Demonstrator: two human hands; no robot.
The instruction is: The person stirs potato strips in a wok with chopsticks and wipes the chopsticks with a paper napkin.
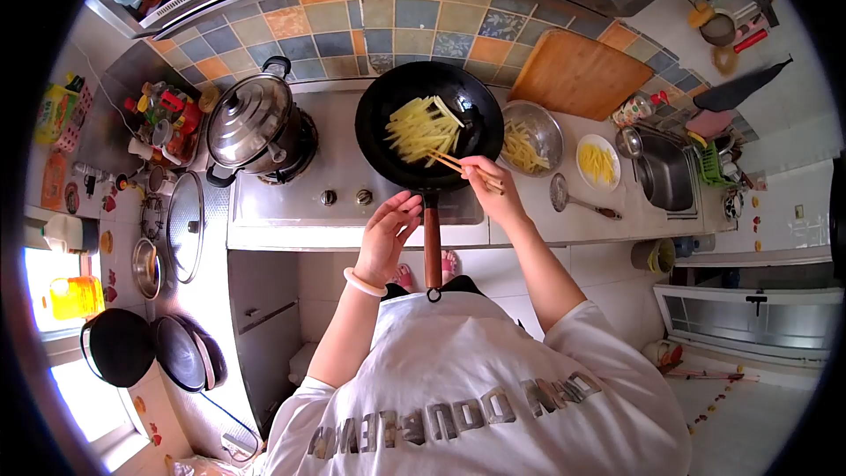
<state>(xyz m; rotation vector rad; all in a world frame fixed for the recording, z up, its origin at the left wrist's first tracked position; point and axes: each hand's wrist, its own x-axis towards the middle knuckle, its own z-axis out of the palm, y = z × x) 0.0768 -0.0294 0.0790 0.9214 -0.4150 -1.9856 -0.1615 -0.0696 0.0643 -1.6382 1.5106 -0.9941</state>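
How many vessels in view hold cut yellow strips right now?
3: the wok near the picture's centre, the metal bowl just right of it, and the white plate between that bowl and the sink. The lidded pot's contents are hidden.

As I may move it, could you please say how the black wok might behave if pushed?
The wok would probably swing if its long handle, jutting past the counter edge, were bumped. Its sloping wall suggests possible rocking; the loose strips inside might slide.
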